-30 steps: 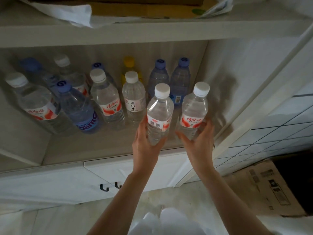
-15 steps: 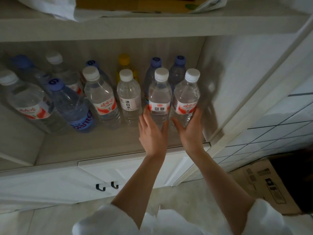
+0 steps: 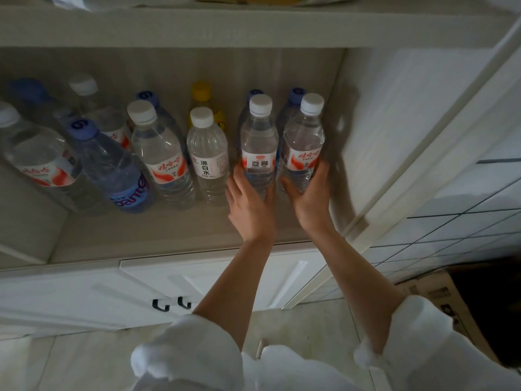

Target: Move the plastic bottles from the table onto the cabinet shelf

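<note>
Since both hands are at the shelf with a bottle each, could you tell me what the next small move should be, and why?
Probably let go of both and draw the hands back. The left hand grips the QR-label bottle and the right hand the red-label bottle; both stand upright in the front row on the shelf, seemingly set down.

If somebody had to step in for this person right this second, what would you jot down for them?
Left hand: grips the bottle with the QR-code label.
Right hand: grips the red-labelled bottle beside it.
Both bottles stand upright at the right end of the cabinet shelf, in front of two blue-capped bottles; whether they have touched down is unclear.
Done: many other bottles already stand on the shelf.
Left: let go of these two. The table is out of view, so any remaining bottles cannot be counted.
</note>
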`<action>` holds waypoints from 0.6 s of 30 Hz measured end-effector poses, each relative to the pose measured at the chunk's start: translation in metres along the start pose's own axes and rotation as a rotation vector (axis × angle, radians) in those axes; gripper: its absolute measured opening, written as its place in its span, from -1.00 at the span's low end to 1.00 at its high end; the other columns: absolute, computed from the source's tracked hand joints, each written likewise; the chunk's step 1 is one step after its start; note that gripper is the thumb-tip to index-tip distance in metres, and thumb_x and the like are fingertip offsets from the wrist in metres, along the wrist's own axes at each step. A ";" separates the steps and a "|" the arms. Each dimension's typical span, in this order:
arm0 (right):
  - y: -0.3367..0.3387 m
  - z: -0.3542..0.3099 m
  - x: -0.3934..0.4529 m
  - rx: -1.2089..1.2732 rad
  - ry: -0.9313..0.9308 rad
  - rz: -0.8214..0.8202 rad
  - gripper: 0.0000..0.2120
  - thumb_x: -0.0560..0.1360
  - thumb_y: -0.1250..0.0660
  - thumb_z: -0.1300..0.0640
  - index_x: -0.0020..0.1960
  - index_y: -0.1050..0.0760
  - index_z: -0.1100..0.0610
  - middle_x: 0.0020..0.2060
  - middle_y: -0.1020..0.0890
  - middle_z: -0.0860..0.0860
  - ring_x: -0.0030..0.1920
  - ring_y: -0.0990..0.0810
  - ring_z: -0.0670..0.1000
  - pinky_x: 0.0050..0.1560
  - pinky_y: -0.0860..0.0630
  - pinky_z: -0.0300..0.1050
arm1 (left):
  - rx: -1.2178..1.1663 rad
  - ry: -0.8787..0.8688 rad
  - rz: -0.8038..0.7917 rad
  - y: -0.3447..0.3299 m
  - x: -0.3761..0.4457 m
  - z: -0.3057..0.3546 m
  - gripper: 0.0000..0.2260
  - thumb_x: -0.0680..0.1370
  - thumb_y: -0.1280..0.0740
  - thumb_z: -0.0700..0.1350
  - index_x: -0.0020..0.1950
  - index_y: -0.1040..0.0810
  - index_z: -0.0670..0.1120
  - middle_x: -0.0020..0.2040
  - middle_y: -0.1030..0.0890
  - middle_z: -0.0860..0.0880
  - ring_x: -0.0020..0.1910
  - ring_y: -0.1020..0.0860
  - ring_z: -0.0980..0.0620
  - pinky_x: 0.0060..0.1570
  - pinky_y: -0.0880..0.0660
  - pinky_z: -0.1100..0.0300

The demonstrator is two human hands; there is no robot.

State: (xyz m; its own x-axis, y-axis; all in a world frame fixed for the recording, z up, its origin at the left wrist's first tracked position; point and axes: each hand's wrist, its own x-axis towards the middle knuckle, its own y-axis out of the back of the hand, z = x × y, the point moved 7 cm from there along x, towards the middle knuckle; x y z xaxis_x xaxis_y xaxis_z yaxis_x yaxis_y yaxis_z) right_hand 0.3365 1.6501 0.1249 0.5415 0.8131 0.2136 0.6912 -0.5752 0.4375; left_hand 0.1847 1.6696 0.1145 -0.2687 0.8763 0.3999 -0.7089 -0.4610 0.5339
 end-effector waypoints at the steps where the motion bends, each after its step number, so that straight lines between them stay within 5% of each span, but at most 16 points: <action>1: 0.000 0.001 0.000 0.008 -0.007 -0.002 -0.23 0.41 -0.51 0.05 0.46 -0.18 0.20 0.35 -0.46 0.14 0.33 -0.48 0.12 0.28 -0.49 0.13 | -0.003 0.006 0.010 0.000 -0.001 0.000 -0.28 0.42 -0.49 0.13 0.42 -0.25 -0.10 0.30 -0.49 -0.13 0.21 -0.53 -0.15 -0.12 -0.60 -0.05; 9: -0.001 0.023 -0.014 -0.022 -0.079 -0.063 -0.30 0.44 -0.45 -0.06 0.45 -0.23 0.12 0.30 -0.54 0.05 0.27 -0.54 0.04 0.24 -0.54 0.03 | -0.077 0.147 -0.076 0.003 -0.020 -0.021 -0.30 0.43 -0.48 0.02 0.49 -0.25 -0.02 0.33 -0.50 -0.02 0.26 -0.50 -0.05 0.06 -0.56 -0.05; 15: 0.010 0.031 -0.039 0.012 -0.126 -0.081 -0.42 0.46 -0.43 -0.01 0.38 -0.33 0.17 0.22 -0.57 0.07 0.19 -0.57 0.06 0.21 -0.54 0.06 | -0.171 0.121 -0.054 0.032 -0.042 -0.034 -0.61 0.50 -0.39 -0.14 0.32 -0.47 -0.05 0.17 -0.59 0.07 0.12 -0.53 0.04 0.09 -0.51 0.01; 18: 0.009 0.020 -0.060 0.058 -0.079 -0.136 -0.52 0.51 -0.38 0.09 0.36 -0.35 0.18 0.22 -0.53 0.06 0.21 -0.55 0.02 0.22 -0.50 -0.13 | -0.177 0.126 -0.062 0.051 -0.048 -0.043 -0.71 0.54 -0.34 -0.13 0.26 -0.50 -0.03 0.09 -0.61 0.09 0.07 -0.56 0.06 0.06 -0.53 0.00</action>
State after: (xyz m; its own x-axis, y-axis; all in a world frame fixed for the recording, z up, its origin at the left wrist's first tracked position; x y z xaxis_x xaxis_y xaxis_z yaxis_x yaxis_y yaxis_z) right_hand 0.3196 1.5942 0.0982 0.4756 0.8755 0.0860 0.7858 -0.4667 0.4060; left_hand 0.1335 1.6096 0.0909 -0.2923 0.9180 0.2680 -0.8271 -0.3833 0.4111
